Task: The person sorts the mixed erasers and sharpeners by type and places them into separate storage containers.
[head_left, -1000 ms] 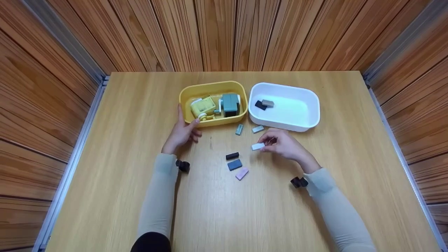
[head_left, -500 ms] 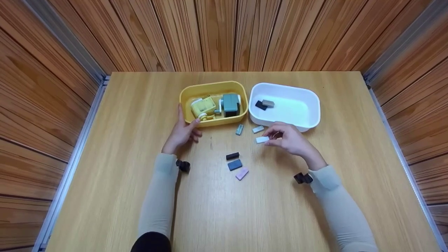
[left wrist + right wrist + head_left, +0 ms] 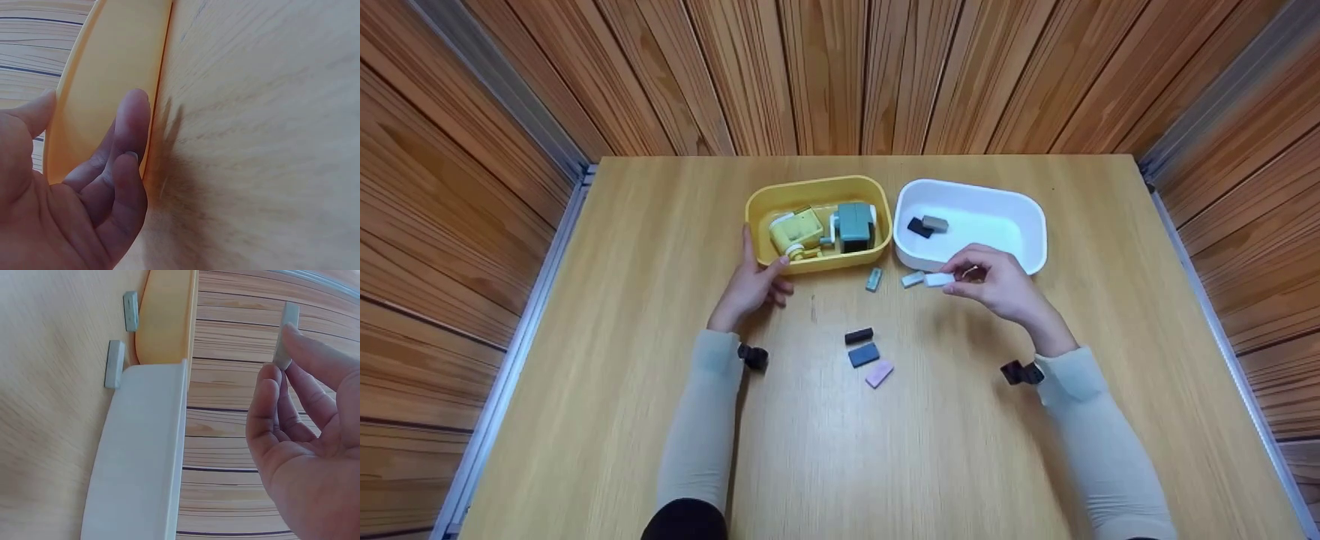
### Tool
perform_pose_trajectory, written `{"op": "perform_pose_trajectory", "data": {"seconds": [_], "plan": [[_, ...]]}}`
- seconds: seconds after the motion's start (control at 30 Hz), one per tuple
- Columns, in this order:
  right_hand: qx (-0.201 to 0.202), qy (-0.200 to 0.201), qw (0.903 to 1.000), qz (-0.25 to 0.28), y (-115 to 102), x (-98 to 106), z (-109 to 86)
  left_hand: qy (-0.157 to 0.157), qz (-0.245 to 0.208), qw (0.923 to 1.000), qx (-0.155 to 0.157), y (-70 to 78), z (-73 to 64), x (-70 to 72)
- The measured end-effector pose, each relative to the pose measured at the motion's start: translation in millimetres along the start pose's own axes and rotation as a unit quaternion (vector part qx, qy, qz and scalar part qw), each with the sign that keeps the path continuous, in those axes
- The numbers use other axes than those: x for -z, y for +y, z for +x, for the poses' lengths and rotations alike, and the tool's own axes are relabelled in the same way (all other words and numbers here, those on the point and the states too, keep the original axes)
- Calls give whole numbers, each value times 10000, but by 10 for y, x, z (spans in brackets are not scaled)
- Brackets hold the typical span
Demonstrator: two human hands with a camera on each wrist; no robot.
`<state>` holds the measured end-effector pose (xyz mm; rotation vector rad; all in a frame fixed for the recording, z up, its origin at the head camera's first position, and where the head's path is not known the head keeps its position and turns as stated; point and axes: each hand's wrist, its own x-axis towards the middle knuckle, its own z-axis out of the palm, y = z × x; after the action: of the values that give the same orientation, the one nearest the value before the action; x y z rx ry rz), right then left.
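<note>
Right hand (image 3: 997, 285) raised above tabletop (image 3: 945, 450), thumb and fingertips clamped on white block (image 3: 938, 280), near wall of white bin (image 3: 994, 225). Left of that hand, on tabletop: pale block (image 3: 913, 279), green block (image 3: 874, 280); farther left and nearer person: black block (image 3: 859, 336), blue block (image 3: 863, 355), pink block (image 3: 879, 373). Left hand (image 3: 751, 286) touching corner of yellow bin (image 3: 829, 262), thumb and index finger apart, other fingers loosely bent.
</note>
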<state>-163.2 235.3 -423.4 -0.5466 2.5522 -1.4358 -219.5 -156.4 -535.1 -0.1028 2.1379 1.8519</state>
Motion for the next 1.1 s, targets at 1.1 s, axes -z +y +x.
{"op": "perform_pose_trajectory", "data": {"seconds": [1.1], "plan": [[-547, 825, 9951, 88, 587, 378, 234, -15, -41, 10000, 84, 20, -13, -1]]}}
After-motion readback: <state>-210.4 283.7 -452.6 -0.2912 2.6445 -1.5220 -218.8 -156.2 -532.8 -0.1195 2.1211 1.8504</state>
